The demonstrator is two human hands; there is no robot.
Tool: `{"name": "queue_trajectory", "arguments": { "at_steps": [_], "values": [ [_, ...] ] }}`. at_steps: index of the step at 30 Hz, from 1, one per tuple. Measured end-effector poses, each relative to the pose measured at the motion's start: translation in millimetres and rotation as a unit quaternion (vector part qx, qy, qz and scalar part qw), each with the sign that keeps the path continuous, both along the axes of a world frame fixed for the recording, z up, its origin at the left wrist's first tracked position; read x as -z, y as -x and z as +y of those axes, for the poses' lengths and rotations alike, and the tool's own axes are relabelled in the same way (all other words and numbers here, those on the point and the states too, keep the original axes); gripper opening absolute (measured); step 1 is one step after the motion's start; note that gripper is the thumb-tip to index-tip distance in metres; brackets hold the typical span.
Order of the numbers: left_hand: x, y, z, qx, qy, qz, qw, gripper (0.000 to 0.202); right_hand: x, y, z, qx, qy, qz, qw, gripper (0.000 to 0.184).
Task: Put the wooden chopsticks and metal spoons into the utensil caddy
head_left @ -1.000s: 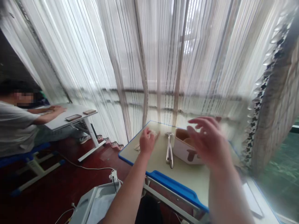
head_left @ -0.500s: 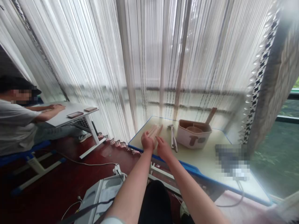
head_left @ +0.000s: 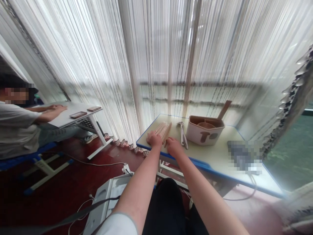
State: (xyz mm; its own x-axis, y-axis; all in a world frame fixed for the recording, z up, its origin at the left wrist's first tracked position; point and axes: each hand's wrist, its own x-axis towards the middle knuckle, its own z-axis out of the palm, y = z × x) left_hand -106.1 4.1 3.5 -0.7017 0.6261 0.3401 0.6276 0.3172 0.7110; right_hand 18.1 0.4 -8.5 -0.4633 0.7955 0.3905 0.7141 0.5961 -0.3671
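Here's the left hand (head_left: 155, 139), loosely cupped over wooden chopsticks (head_left: 167, 131) at the bench's (head_left: 215, 156) ten o'clock, seemingly to hold the bundle together, the right hand (head_left: 174, 147) half-curled at their five o'clock, whether either grips, I can't tell!

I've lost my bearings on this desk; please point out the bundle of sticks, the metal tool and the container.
Bundle of sticks (head_left: 163, 130): head view, middle of the exposed sticks.
Metal tool (head_left: 182, 133): head view, on its long handles.
Container (head_left: 194, 134): head view, pale outer wall.
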Motion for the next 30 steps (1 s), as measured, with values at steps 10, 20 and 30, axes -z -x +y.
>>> {"name": "queue_trajectory", "arguments": {
  "at_steps": [10,20,30],
  "values": [
    [-0.7,-4,3,0.013,0.051,0.023,0.998,0.042,-4.6,0,-2,0.045,0.013,-0.018,0.999,0.027],
    [5.3,-3,7,-0.041,-0.031,-0.017,0.999,0.039,-5.7,-5,-2,0.014,-0.003,0.044,0.999,0.024],
    [-7.2,-21,-7,0.278,-0.131,0.206,0.929,0.043,-14.9,-22,-19,-0.065,-0.15,0.276,0.947,0.032]
  ]
}}
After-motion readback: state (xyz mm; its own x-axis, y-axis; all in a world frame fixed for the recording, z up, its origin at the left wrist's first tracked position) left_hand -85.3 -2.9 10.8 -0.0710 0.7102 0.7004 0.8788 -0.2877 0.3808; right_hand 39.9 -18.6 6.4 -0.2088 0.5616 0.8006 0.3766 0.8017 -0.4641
